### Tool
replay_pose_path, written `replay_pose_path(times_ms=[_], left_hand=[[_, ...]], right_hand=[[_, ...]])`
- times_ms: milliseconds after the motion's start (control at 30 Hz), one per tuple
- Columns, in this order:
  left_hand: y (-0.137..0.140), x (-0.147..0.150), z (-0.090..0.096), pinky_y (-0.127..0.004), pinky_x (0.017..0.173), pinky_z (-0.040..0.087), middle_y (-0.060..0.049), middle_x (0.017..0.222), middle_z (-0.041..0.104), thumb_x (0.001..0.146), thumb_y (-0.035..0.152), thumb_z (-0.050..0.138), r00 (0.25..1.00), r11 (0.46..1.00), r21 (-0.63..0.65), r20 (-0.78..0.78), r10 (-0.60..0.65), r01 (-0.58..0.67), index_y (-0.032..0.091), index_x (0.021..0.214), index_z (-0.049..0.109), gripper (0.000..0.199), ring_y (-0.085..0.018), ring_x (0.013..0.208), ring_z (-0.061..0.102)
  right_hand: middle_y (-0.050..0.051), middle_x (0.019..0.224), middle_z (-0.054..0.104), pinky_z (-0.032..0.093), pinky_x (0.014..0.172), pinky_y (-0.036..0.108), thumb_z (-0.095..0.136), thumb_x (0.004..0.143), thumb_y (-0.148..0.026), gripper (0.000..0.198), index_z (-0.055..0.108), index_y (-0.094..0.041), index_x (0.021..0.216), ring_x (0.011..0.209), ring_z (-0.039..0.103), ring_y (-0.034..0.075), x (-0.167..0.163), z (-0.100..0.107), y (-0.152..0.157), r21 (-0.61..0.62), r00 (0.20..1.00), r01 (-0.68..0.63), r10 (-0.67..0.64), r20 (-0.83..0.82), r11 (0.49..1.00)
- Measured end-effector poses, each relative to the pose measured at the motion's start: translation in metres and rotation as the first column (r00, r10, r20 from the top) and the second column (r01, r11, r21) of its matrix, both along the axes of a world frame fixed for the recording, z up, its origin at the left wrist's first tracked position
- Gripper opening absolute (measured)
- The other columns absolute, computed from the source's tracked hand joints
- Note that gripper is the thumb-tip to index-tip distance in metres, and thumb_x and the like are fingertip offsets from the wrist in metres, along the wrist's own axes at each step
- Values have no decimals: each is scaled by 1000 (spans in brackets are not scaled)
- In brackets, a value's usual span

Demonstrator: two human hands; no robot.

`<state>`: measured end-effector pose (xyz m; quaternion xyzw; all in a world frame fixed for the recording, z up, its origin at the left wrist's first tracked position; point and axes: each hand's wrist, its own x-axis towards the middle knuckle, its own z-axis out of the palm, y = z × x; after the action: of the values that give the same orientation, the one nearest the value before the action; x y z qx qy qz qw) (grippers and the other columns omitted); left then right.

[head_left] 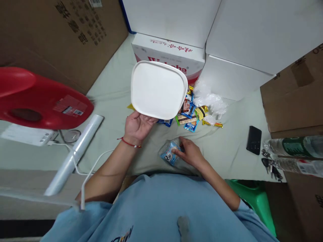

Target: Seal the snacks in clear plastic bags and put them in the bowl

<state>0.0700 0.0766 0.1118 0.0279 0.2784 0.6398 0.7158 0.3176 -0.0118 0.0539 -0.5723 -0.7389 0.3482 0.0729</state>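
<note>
My left hand [140,126], palm up, grips the near edge of a white plastic lid [158,89] with rounded corners and a raised rim. The fingertips are hidden beneath it. Lower on the cloth, my right hand [190,153] has its thumb and fingers closed on a blue snack packet [170,153], which looks wrapped in clear film. Beyond the hands lies a pile of small wrapped snacks [189,112], partly covered by the lid. Crumpled clear plastic [210,99] rests against the pile's right side.
A red plastic jug [50,104] and a roll of clear film [75,151] are at left, near a white cable [93,164]. White-red carton [169,50] stands behind. At right are a black phone [254,140], keys [271,168] and plastic bottles [295,146].
</note>
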Motion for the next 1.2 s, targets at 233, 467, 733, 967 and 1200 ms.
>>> replay_pose_path(times_ms=[233, 467, 733, 967, 1200], left_hand=[[-81, -44, -8, -29, 75, 61, -4, 93, 77, 99, 25, 52, 971, 997, -69, -237, 24, -42, 25, 116, 72, 26, -19, 87, 73], [-130, -39, -4, -26, 73, 51, -5, 90, 65, 94, 44, 73, 570, 873, 262, -821, -21, 410, 20, 88, 74, 25, -16, 83, 60], [-117, 16, -33, -28, 75, 48, -6, 91, 66, 105, 28, 49, 46, 427, 204, -934, 353, 881, 20, 88, 65, 25, -16, 81, 58], [-142, 50, -80, -29, 78, 55, -10, 102, 71, 105, 20, 44, -46, 394, 169, -876, 480, 904, 18, 102, 70, 26, -16, 82, 63], [-158, 30, -82, -37, 96, 62, -18, 147, 59, 101, 19, 55, -96, 591, 216, -888, 450, 777, 24, 145, 56, 44, -21, 109, 71]], right_hand=[[12, 113, 70, 49, 98, 38, 75, 94, -35, 24, 77, -18, 111, 109, 63, 26, -12, 1, -2, -37, 972, -163, 154, -176, 986], [5, 107, 79, 56, 92, 37, 69, 94, -51, 38, 74, -22, 119, 96, 71, 25, 95, 26, -25, -185, 945, 149, -195, -264, 971], [7, 107, 77, 56, 86, 37, 66, 95, -64, 49, 69, -22, 121, 93, 70, 25, 137, 81, -12, -18, 787, 477, -437, -437, 878], [16, 100, 77, 52, 79, 34, 47, 110, -45, 38, 67, -14, 118, 90, 72, 27, 12, 29, 10, -14, 941, 170, -158, 298, 985], [22, 151, 59, 54, 103, 53, 54, 106, -53, 59, 53, -17, 152, 136, 55, 38, 38, 55, -17, 207, 953, 28, -88, 289, 978]])
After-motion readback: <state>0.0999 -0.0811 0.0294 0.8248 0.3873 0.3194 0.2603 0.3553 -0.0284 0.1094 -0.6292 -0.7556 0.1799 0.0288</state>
